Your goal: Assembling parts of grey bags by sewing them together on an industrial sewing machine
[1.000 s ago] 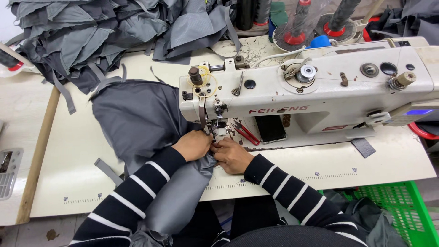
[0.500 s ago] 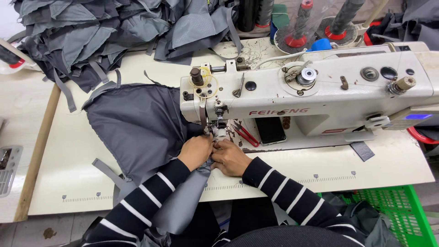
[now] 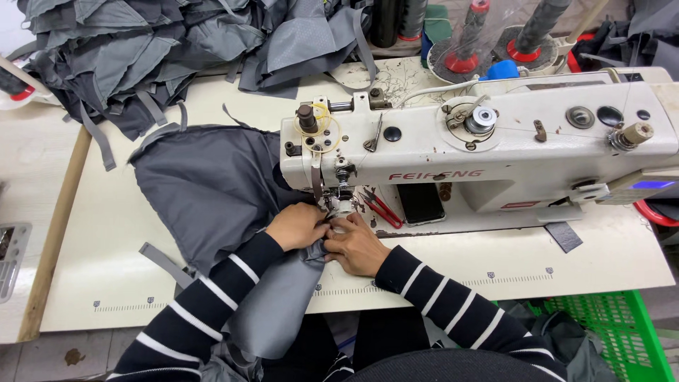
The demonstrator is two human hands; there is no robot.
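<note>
Grey fabric (image 3: 212, 184) under sewing machine (image 3: 481, 155) needle, left hand (image 3: 297, 225) and right hand (image 3: 357, 246) fingers pinching its edge

Grey fabric pieces (image 3: 177, 49) heaped at the table's far edge; thread cones (image 3: 463, 42) behind; green crate (image 3: 615, 332) at right.

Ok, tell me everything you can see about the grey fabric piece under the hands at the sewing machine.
The grey fabric piece is dark, smooth and slightly shiny, looking like a woven synthetic. It spreads flat over the cream table left of the white sewing machine, then narrows under the needle area and hangs in a paler folded length off the near table edge. A grey strap trails from its lower left. The left hand and right hand press it down by the presser foot.
</note>
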